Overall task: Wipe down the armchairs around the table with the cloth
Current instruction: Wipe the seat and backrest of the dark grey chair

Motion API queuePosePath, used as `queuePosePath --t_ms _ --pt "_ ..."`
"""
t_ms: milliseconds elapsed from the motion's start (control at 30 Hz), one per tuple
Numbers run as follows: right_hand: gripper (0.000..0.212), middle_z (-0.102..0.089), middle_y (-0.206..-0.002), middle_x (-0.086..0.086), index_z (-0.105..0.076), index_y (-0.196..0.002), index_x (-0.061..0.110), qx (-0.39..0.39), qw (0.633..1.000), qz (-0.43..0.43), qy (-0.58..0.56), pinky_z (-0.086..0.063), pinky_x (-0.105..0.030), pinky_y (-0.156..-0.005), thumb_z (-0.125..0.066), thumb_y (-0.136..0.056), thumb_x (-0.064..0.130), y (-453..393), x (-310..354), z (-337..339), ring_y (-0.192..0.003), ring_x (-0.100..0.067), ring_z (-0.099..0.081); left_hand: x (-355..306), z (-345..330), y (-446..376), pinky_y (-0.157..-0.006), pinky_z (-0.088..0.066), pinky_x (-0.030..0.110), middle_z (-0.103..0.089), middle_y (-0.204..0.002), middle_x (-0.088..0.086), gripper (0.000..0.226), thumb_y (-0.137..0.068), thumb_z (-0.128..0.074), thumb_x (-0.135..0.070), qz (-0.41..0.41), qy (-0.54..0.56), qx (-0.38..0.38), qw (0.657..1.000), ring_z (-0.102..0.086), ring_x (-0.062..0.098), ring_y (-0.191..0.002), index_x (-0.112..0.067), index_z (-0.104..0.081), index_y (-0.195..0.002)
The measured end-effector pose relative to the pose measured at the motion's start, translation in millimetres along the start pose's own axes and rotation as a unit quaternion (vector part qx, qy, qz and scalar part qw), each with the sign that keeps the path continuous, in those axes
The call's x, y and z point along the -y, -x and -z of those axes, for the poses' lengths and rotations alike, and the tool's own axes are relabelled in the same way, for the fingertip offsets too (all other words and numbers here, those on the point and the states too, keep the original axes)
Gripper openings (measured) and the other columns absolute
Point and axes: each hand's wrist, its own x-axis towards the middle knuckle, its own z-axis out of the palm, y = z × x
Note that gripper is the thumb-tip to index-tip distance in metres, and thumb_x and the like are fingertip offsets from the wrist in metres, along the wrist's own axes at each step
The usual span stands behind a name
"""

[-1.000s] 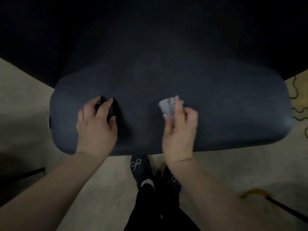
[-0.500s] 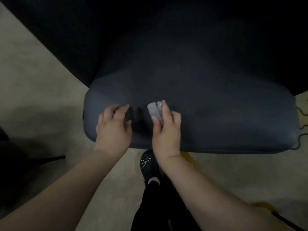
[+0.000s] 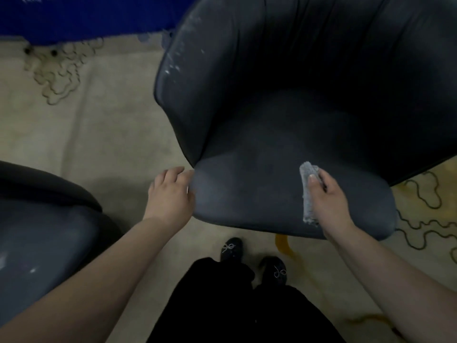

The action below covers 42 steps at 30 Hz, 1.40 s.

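A dark grey armchair (image 3: 284,134) faces me, its seat in the middle of the view and pale dusty specks on its left arm. My right hand (image 3: 326,196) grips a folded grey cloth (image 3: 308,194) over the right front part of the seat. My left hand (image 3: 170,194) rests against the seat's front left corner, fingers loosely bent over the edge, holding nothing.
A second dark armchair (image 3: 42,224) stands at the lower left with white specks on it. Beige patterned carpet (image 3: 103,134) covers the floor. A blue surface (image 3: 81,16) lies at the top left. My feet in black shoes (image 3: 231,248) stand just before the seat.
The view has pulled back, showing the whole armchair and a second one. My hands have spread apart: the left went to the seat's left corner, the right with the cloth moved right.
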Motion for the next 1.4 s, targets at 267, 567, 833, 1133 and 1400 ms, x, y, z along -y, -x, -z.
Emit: queuePosePath --t_ms 267,567,833,1133,1400 --pt "0.040 -0.052 -0.119 0.010 -0.049 -0.135 0.028 -0.033 0.999 -0.016 -0.024 -0.040 -0.028 -0.091 -0.049 -0.096 0.038 24 79 -46 -0.107 -0.009 -0.052 47 84 -34 -0.104 -0.034 0.045 -0.040 -0.143 0.005 0.050 -0.092 -0.051 -0.032 -0.036 0.014 0.016 0.999 -0.035 0.030 -0.127 -0.023 -0.042 -0.141" --pt "0.035 -0.053 -0.101 0.025 -0.051 -0.130 0.033 -0.136 0.984 -0.046 -0.102 -0.038 -0.021 -0.083 -0.051 -0.095 0.038 17 161 -131 -0.097 0.000 -0.054 103 145 -136 -0.102 -0.037 0.041 -0.048 -0.135 0.007 0.047 -0.089 -0.057 -0.023 -0.150 0.070 -0.010 0.986 -0.044 0.033 -0.119 -0.019 -0.049 -0.135" --pt "0.039 -0.053 -0.119 0.019 -0.048 -0.132 0.037 -0.126 0.985 -0.045 -0.112 -0.038 -0.020 -0.086 -0.049 -0.094 0.043 -9 197 -158 -0.105 0.000 -0.053 106 151 -210 -0.099 -0.024 0.025 -0.042 -0.138 0.002 0.051 -0.091 -0.055 -0.024 -0.153 0.126 0.045 0.979 -0.035 0.023 -0.125 -0.025 -0.041 -0.140" --pt "0.029 -0.056 -0.115 0.026 -0.053 -0.122 0.045 -0.095 0.984 -0.047 -0.140 -0.039 -0.015 -0.084 -0.050 -0.094 0.041 -58 218 -185 -0.105 0.007 -0.053 107 149 -287 -0.103 -0.036 0.028 -0.038 -0.141 -0.002 0.058 -0.090 -0.060 -0.029 -0.152 0.169 0.103 0.968 -0.047 0.017 -0.122 -0.026 -0.037 -0.143" --pt "0.037 -0.055 -0.127 0.016 -0.052 -0.130 0.038 -0.176 0.962 -0.109 -0.177 -0.038 -0.021 -0.092 -0.055 -0.094 0.040 -77 235 -226 -0.114 0.000 -0.052 87 150 -385 -0.084 -0.047 0.023 -0.043 -0.137 -0.005 0.071 -0.087 -0.064 -0.033 -0.188 0.182 0.212 0.942 -0.059 0.006 -0.100 -0.028 -0.027 -0.147"
